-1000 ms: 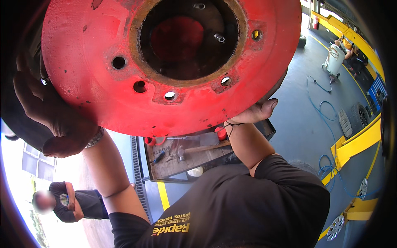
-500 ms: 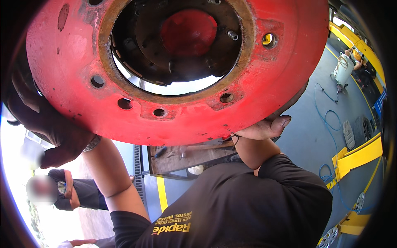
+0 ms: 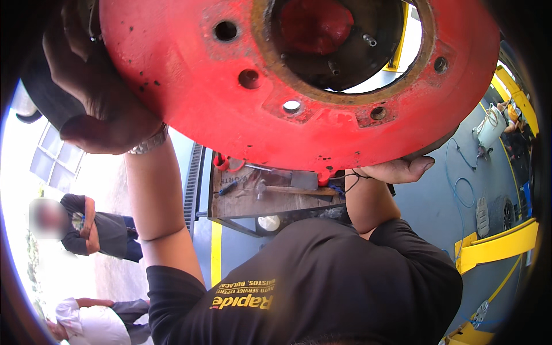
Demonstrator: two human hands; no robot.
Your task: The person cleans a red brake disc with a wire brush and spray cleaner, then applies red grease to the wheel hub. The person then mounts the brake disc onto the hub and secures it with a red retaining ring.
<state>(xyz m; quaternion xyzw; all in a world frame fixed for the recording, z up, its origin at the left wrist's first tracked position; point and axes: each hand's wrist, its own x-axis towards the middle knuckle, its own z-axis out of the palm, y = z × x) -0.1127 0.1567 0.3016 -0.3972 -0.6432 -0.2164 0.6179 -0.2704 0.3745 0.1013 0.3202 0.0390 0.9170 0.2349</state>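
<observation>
A large red-painted brake drum fills the upper part of the view, with bolt holes around a rusty-edged centre opening. My left hand, dark with grime, is wrapped round its left edge. My right hand is under the lower right edge, thumb showing and most fingers hidden behind the drum. Through the opening shows a dark wheel hub with a red centre and metal studs. The drum's holes are not on the studs that I can see.
Below the drum stands a tool cart bearing a hammer and other tools. Yellow lift arms, a blue hose and a wheel are at right. Two people are at left, one with folded arms.
The brake drum has shifted right and up in view, with both hands still on it. The hub shows farther right through the opening, and more of the tool cart is visible.
</observation>
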